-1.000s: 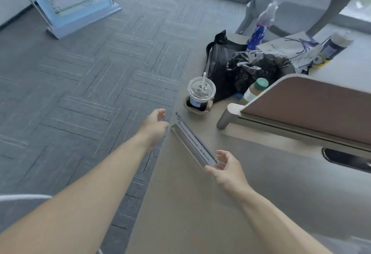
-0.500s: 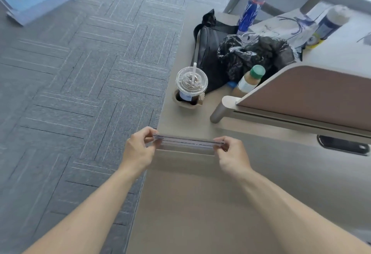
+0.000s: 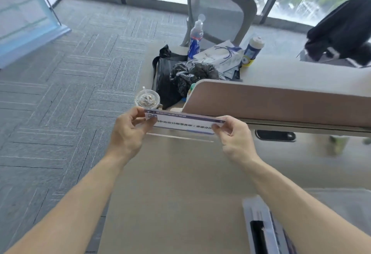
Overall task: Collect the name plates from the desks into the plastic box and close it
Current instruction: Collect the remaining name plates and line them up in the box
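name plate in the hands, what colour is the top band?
Dark blue or purple band along the top edge of the name plate, white below with dark print; head view.

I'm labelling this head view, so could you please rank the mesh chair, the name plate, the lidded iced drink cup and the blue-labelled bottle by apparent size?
1. Mesh chair, although farthest.
2. Name plate, held by left hand and right hand; nearness inflates it.
3. Blue-labelled bottle and iced drink cup: too close to rank.

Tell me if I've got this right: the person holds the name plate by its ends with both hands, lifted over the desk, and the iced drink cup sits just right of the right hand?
Not quite. The head view shows the cup just beyond the left hand, not right of the right hand. The rest holds: both hands grip the name plate by its ends over the desk.
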Demonstrator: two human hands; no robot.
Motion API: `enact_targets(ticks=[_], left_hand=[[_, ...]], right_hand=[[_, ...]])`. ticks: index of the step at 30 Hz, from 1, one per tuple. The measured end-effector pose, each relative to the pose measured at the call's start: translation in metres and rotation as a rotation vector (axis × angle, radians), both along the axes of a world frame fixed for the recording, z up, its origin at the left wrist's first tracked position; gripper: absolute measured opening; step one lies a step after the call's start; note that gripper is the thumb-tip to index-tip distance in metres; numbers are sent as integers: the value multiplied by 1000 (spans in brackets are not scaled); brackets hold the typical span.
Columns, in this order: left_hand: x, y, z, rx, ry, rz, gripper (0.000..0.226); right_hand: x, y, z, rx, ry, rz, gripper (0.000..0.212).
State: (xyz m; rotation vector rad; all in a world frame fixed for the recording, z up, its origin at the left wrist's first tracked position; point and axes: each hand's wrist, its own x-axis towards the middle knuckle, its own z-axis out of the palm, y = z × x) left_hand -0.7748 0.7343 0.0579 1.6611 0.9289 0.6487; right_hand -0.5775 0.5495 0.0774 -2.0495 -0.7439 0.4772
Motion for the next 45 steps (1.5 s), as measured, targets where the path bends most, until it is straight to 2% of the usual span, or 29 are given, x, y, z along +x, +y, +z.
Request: enact_targets(ticks=[6, 9, 14, 16, 18, 20, 22, 25, 27, 29, 31, 33, 35, 38, 39, 41, 45], left_hand=[[36, -87, 83, 92, -104, -73, 5], [49, -147, 123, 144, -143, -108, 5], [79, -247, 153, 257, -52, -137, 11], [98, -288, 161, 404, 3, -139, 26], [118, -328, 175, 675, 76, -175, 51], [141, -363, 195, 863, 154, -329, 61], [167, -392, 209, 918, 287, -522, 51], [203, -426, 216, 879, 517, -692, 22], [221, -441, 216, 905, 542, -721, 14], [232, -453, 213, 882, 507, -726, 12], [244, -462, 209, 837, 450, -704, 11], [253, -469, 203, 746, 399, -675, 13], [262, -473, 196, 629, 346, -637, 14], [271, -482, 187, 485, 305, -543, 14], [273, -486, 182, 431, 295, -502, 14], [277, -494, 172, 350, 288, -447, 13], [278, -516, 155, 167, 268, -350, 11]], right_hand=[[29, -96, 67, 169, -32, -46, 19], [44, -157, 99, 233, -91, -41, 11], [78, -271, 131, 262, -128, -7, 6], [89, -315, 137, 252, -162, -25, 6], [101, -352, 139, 227, -187, -39, 10], [113, -380, 139, 195, -219, -38, 15], [124, -403, 140, 166, -255, -32, 17], [129, -432, 143, 137, -333, -54, 22], [136, -448, 144, 94, -391, -100, 23], [146, -463, 140, 99, -387, -126, 15], [157, -475, 134, 202, -317, -175, 16], [166, -481, 124, 300, -180, -251, 47], [174, -484, 110, 330, 34, -316, 74], [185, -480, 90, 365, 368, -304, 92], [189, -479, 85, 373, 472, -267, 91], [193, -477, 79, 383, 621, -180, 74], [195, -478, 64, 377, 698, -72, 29]])
